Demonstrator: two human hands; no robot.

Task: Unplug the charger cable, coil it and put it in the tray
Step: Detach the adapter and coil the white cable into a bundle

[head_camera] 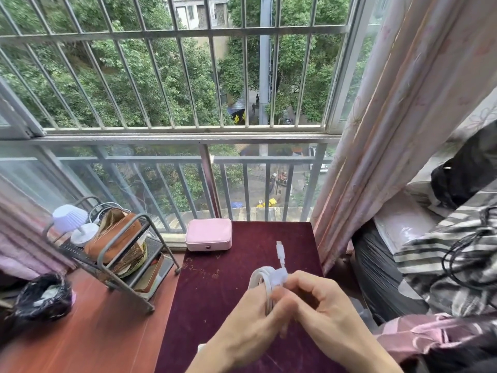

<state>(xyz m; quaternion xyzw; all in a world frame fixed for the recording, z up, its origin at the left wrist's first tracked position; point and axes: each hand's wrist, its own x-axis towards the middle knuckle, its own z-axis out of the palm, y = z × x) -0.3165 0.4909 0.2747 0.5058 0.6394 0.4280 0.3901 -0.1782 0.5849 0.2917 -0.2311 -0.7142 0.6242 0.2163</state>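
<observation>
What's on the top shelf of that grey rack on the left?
A small white lamp and a brown pouch sit on the rack's top shelf, white cable loops behind them. Whatever lies under the pouch is covered.

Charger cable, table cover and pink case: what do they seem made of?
Charger cable: white, smooth plastic or rubber sheath, faint sheen. Table cover: dark red, matte, velvet-like nap with scuff marks, probably fabric. Pink case: smooth, sheen; plastic or faux leather.

White charger cable (262, 285) — wound into a tight bundle; its connector end (279, 251) sticks up — raised over the maroon cloth (212, 297).
</observation>
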